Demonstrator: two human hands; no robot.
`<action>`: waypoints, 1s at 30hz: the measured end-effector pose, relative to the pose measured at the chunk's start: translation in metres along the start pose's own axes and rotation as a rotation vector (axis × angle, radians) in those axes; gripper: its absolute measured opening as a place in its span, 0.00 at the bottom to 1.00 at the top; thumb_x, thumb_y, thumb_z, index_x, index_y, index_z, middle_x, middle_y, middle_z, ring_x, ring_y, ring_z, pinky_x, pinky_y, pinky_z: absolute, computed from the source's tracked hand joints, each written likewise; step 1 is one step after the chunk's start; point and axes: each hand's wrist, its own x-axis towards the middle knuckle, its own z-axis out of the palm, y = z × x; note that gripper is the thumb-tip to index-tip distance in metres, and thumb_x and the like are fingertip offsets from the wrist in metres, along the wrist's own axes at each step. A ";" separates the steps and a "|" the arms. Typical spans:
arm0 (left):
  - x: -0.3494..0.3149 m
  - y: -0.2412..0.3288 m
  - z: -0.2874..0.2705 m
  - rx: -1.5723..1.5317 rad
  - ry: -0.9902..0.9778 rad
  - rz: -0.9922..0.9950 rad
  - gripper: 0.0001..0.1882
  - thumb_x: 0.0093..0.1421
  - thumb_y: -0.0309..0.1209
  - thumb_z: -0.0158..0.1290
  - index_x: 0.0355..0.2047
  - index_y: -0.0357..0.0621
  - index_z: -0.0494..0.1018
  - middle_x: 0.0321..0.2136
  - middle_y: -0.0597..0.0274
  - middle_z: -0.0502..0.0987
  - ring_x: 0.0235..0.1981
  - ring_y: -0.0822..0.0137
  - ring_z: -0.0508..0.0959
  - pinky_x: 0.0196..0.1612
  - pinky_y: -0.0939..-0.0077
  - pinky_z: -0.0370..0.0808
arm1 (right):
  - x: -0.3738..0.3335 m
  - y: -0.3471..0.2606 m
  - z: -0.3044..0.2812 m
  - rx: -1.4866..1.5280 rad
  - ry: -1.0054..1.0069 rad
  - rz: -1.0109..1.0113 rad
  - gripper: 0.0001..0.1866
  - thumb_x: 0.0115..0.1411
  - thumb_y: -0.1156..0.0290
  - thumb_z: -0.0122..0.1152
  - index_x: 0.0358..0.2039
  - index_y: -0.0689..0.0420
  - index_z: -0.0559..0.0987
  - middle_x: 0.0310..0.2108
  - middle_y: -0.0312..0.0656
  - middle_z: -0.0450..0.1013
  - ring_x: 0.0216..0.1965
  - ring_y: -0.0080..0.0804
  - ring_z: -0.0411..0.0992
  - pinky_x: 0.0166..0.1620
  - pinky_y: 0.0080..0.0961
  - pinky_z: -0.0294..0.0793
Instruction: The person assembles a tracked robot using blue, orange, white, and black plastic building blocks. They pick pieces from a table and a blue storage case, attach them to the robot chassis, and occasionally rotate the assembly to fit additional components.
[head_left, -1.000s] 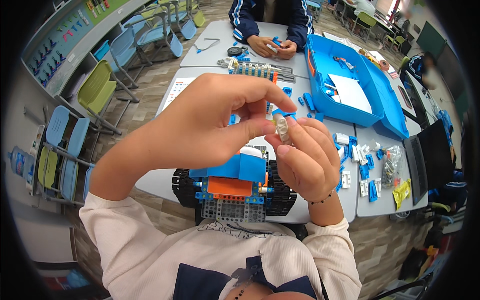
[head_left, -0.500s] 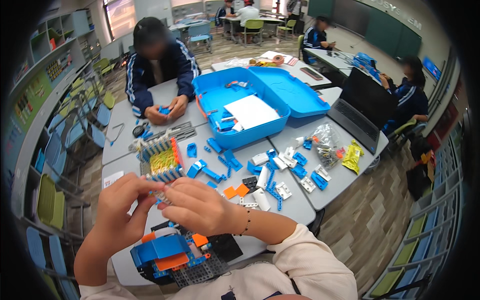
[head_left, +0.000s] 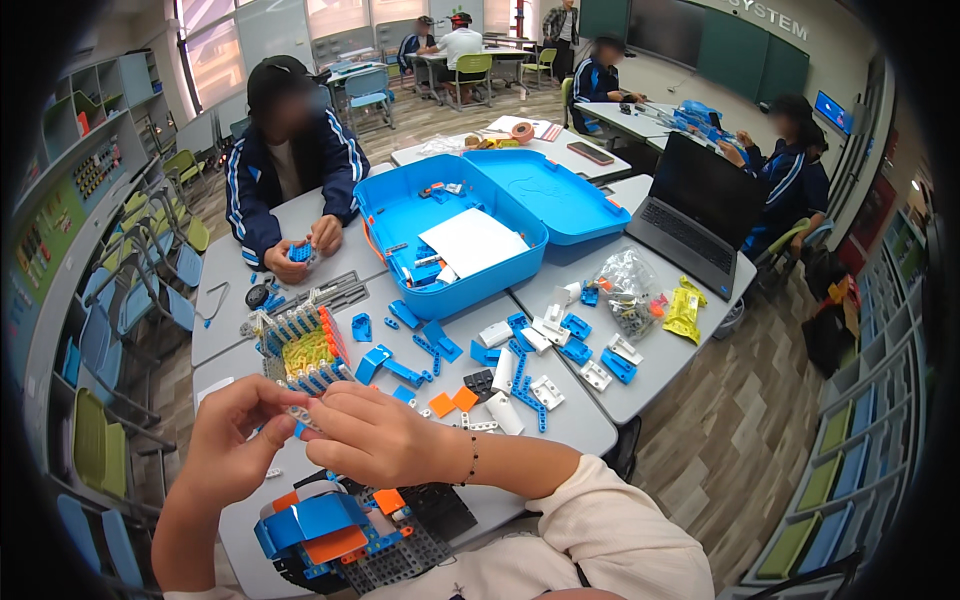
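Observation:
Both my hands are raised over the near left of the table, fingertips together. A small light beam with holes (head_left: 302,414), with a bit of blue beside it, shows between them. My left hand (head_left: 235,440) pinches its left end with thumb and fingers. My right hand (head_left: 375,432) is closed on the other end; its fingers hide much of the piece. Below them stands a half-built model of blue, orange, black and grey bricks (head_left: 335,530). Just past my fingers is a rack-like box (head_left: 268,340) holding yellow pieces.
An open blue case (head_left: 500,275) with loose parts and a white sheet stands mid-table. Blue and white panels (head_left: 550,390), orange tiles (head_left: 453,400), a bag of parts (head_left: 635,290), a yellow packet (head_left: 685,310) and a laptop (head_left: 690,220) lie rightward. Across, a person holds a blue part (head_left: 300,252).
My view has tilted up and shifted slightly right. More of the light beam shows between my fingers, which stay closed on it. The person across has moved their hands apart a little around the blue part.

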 end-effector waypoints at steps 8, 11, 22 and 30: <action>0.004 0.004 0.009 0.653 0.113 0.541 0.20 0.46 0.11 0.54 0.40 0.39 0.74 0.25 0.57 0.74 0.22 0.65 0.74 0.31 0.72 0.72 | -0.001 0.001 0.002 0.045 0.037 0.040 0.11 0.48 0.76 0.60 0.32 0.60 0.70 0.31 0.46 0.65 0.33 0.43 0.69 0.40 0.37 0.71; 0.000 0.005 0.014 0.711 0.184 0.471 0.23 0.46 0.12 0.55 0.44 0.39 0.73 0.23 0.58 0.73 0.22 0.67 0.72 0.33 0.74 0.72 | -0.003 0.000 0.001 0.011 0.029 0.024 0.11 0.49 0.76 0.61 0.33 0.60 0.71 0.36 0.51 0.69 0.36 0.46 0.71 0.41 0.40 0.74; 0.005 0.003 -0.002 -0.102 -0.009 -0.061 0.20 0.56 0.25 0.60 0.48 0.35 0.69 0.25 0.72 0.69 0.28 0.82 0.70 0.39 0.85 0.70 | -0.002 0.000 0.004 -0.073 0.055 -0.045 0.11 0.43 0.75 0.59 0.27 0.59 0.68 0.27 0.45 0.64 0.30 0.42 0.68 0.38 0.36 0.71; 0.004 0.021 0.017 -0.030 0.201 0.207 0.14 0.48 0.15 0.62 0.32 0.38 0.69 0.29 0.65 0.71 0.31 0.78 0.72 0.38 0.84 0.70 | 0.009 -0.002 -0.011 0.152 0.287 0.242 0.20 0.47 0.82 0.69 0.43 0.62 0.75 0.39 0.47 0.74 0.39 0.40 0.76 0.40 0.31 0.76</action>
